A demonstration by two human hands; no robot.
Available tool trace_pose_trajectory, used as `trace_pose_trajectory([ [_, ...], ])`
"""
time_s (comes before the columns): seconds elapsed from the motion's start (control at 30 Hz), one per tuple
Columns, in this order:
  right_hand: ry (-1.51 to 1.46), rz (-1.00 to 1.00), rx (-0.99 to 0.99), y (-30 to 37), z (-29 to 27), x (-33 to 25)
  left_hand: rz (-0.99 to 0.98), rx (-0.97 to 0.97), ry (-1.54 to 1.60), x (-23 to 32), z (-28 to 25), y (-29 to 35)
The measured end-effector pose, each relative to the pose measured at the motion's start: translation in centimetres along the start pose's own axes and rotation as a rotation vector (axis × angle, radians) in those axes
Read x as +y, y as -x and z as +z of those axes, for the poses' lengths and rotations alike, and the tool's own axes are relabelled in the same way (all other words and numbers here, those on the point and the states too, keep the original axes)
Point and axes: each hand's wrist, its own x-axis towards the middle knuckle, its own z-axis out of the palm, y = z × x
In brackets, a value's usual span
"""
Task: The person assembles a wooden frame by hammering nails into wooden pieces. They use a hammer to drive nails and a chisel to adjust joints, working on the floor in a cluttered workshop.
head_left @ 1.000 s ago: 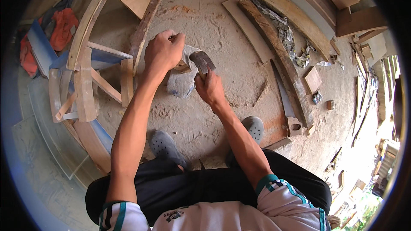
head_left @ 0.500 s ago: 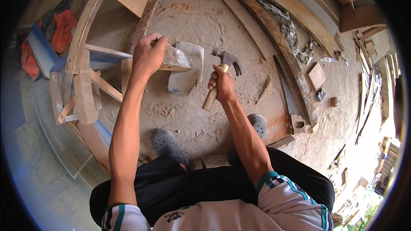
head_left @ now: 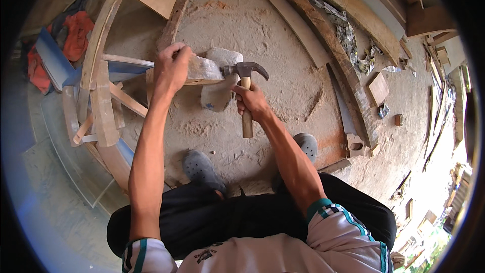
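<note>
My right hand (head_left: 252,102) is closed round the wooden handle of a claw hammer (head_left: 246,69). The hammer's face meets the right end of a wooden beam (head_left: 203,70), its claw pointing right. On the beam's left part my left hand (head_left: 173,65) is closed, fingers curled over the top edge; whether a smaller thing is pinched there is hidden. Behind and beneath the beam's end lies a pale, worn slab (head_left: 217,98) on the dusty floor. Leftward, the beam adjoins a wooden frame (head_left: 105,106) with curved legs and slats.
A handsaw (head_left: 353,145) lies on the right beside a long timber (head_left: 336,53). Several boards and crumpled foil (head_left: 345,35) are behind it. A small wood block (head_left: 399,120) sits farther right. Orange cloth (head_left: 77,35) and a blue-faced panel (head_left: 53,60) are at the left.
The hammer has swung left, from apart from the beam to against its end. My right hand moved left with it. My left hand has stayed nearly in place on the beam.
</note>
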Motion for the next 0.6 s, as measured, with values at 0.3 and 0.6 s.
trace_pose_trajectory([
  [0.3,0.030,-0.101,0.100,-0.5,-0.8,-1.7,-0.028,-0.011,0.066,-1.3,-0.8,0.2],
  [0.6,-0.115,-0.213,0.256,-0.8,-1.1,-2.8,0.023,-0.030,-0.070,-0.2,-0.9,0.4],
])
